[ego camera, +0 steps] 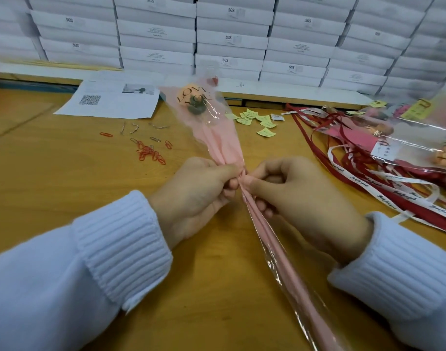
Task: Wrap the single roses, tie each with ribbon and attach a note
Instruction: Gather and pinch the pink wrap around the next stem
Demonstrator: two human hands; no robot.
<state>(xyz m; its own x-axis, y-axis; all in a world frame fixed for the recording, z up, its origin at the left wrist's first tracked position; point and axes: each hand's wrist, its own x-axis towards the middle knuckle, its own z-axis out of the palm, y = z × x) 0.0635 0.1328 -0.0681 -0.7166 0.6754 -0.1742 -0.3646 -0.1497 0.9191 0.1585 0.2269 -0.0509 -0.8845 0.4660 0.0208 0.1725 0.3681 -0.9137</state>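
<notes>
A single rose in a pink paper and clear cellophane sleeve [218, 138] lies across the wooden table, its head at the far end under a round "LOVE YOU" sticker [194, 95]. My left hand [199, 196] and my right hand [300, 198] meet at the sleeve's gathered neck, and both pinch the bunched wrap there. The long narrow tail of the sleeve [287, 279] runs toward me under my right hand. A pile of red and white printed ribbons [368, 183] lies to the right. Small yellow-green notes [257, 120] are scattered beyond the rose.
Red and silver paper clips [151, 150] lie at the left centre. A printed sheet with a QR code [110, 100] lies at the back left. Wrapped roses [404, 138] are heaped at the right edge. Stacked white boxes [232, 39] wall off the back.
</notes>
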